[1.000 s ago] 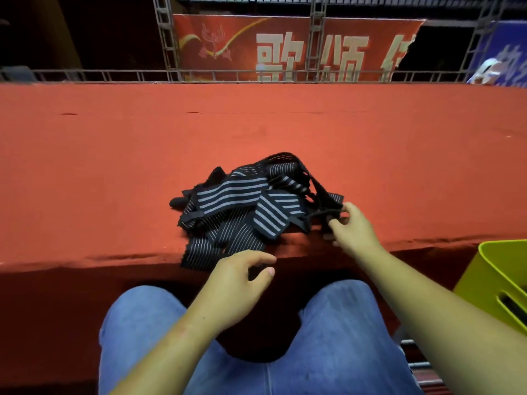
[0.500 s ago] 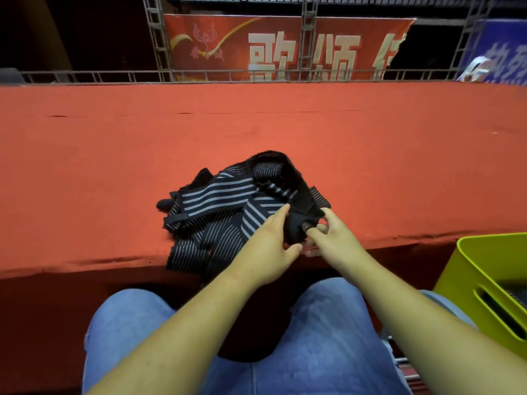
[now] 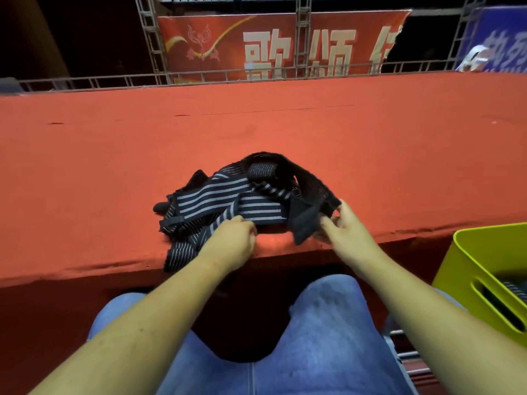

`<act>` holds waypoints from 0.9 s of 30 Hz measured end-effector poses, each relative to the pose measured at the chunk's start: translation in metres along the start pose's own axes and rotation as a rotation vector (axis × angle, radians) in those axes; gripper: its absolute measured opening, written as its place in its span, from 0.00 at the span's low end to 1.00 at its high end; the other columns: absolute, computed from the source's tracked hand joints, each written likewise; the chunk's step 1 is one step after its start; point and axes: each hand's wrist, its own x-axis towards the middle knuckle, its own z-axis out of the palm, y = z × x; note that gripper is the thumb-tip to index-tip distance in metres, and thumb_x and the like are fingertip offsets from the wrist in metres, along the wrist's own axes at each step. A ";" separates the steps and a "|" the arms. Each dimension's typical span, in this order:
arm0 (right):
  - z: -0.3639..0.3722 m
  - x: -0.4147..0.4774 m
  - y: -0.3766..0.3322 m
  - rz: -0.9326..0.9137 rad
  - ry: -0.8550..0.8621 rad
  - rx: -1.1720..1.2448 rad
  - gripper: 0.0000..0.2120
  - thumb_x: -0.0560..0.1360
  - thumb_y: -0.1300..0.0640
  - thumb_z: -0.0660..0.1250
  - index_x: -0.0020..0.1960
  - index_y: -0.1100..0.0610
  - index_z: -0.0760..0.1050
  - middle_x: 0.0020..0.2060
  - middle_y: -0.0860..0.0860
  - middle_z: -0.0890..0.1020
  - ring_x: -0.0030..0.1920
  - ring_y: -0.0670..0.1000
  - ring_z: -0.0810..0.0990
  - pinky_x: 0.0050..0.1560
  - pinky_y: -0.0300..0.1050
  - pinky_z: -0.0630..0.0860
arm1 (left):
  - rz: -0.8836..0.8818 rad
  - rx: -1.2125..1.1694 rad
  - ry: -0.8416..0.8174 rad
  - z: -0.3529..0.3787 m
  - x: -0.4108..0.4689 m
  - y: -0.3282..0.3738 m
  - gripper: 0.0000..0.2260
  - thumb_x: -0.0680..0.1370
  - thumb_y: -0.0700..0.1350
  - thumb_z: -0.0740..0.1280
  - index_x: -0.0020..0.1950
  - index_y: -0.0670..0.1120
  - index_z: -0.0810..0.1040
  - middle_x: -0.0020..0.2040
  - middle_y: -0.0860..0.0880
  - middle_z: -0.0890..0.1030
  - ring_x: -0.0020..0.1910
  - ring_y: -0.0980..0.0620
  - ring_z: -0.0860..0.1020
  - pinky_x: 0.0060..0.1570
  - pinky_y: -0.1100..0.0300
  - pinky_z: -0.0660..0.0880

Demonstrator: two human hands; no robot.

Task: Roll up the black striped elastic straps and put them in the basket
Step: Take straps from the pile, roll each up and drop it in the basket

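A tangled pile of black striped elastic straps (image 3: 216, 198) lies near the front edge of the red table (image 3: 285, 132). One strap is stretched flat across the pile's front. My left hand (image 3: 232, 240) grips its striped part with curled fingers. My right hand (image 3: 346, 228) pinches the plain black end flap of that strap at the pile's right side. One strap end hangs over the table edge at the left. The yellow-green basket (image 3: 467, 252) stands low at the right, and something dark and striped shows inside it.
My knees in blue jeans (image 3: 325, 337) sit under the table edge. A metal truss rail (image 3: 199, 78) and a red banner (image 3: 273, 47) run behind the table's far edge. Broad bare red table surface lies left, right and behind the pile.
My hands met at the black end of a strap, then drew apart. The left slid left along the strap, the right holds the end, and the strap now lies spread between them.
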 end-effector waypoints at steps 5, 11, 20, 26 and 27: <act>-0.014 0.002 -0.009 0.144 0.001 0.214 0.22 0.84 0.72 0.54 0.62 0.46 0.73 0.57 0.55 0.85 0.50 0.51 0.85 0.46 0.44 0.84 | 0.032 0.080 0.011 -0.009 -0.005 -0.046 0.17 0.81 0.48 0.65 0.70 0.48 0.76 0.68 0.48 0.74 0.66 0.41 0.74 0.68 0.46 0.72; -0.006 0.001 -0.013 0.213 0.017 0.414 0.23 0.83 0.72 0.51 0.59 0.52 0.79 0.42 0.49 0.88 0.44 0.52 0.84 0.49 0.51 0.81 | 0.207 0.171 0.100 -0.012 -0.016 -0.026 0.27 0.78 0.51 0.67 0.77 0.53 0.67 0.75 0.51 0.67 0.67 0.44 0.72 0.61 0.44 0.78; 0.031 -0.027 -0.038 0.108 -0.180 0.586 0.07 0.81 0.63 0.63 0.54 0.60 0.79 0.39 0.53 0.86 0.38 0.49 0.84 0.44 0.43 0.81 | 0.201 0.106 -0.112 0.003 -0.013 -0.002 0.33 0.81 0.53 0.64 0.83 0.50 0.56 0.82 0.45 0.60 0.76 0.41 0.66 0.72 0.46 0.69; 0.042 -0.039 -0.033 0.169 -0.242 0.420 0.16 0.84 0.68 0.57 0.42 0.58 0.76 0.26 0.46 0.81 0.26 0.42 0.79 0.31 0.35 0.75 | 0.206 0.080 0.208 0.001 -0.022 -0.004 0.36 0.74 0.41 0.68 0.81 0.50 0.60 0.73 0.48 0.65 0.65 0.42 0.74 0.57 0.46 0.79; 0.042 -0.040 -0.033 0.165 -0.245 0.360 0.16 0.84 0.68 0.58 0.42 0.58 0.77 0.28 0.46 0.82 0.29 0.44 0.80 0.35 0.37 0.75 | 0.231 0.117 0.259 -0.002 -0.021 -0.002 0.35 0.73 0.40 0.69 0.79 0.49 0.62 0.73 0.47 0.66 0.63 0.42 0.73 0.56 0.46 0.78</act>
